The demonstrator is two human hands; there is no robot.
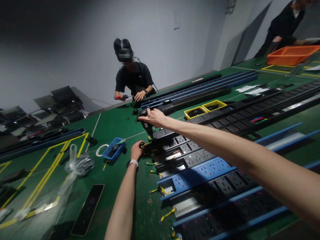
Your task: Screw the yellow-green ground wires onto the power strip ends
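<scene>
My right hand (156,118) grips a black power screwdriver (147,126) from above, its tip pointing down at the end of a power strip (161,133). Just below the tip, my left hand (137,150) is closed, with thumb and finger pinched on a short yellow-green wire (148,143) at that strip's end. Shadow and the fingers partly hide the wire's end. More power strips lie side by side toward me, among them a blue one (203,173). Loose yellow-green wires (155,191) stick out of their near ends.
Left of my hands are a blue bin (114,149), a white ring (99,150), a plastic bag of small parts (80,164) and a phone (88,210). Yellow bins (195,112) stand behind the strips. Across the green table (140,206), a co-worker (136,78) holds a red-black tool. An orange crate (291,56) sits far right.
</scene>
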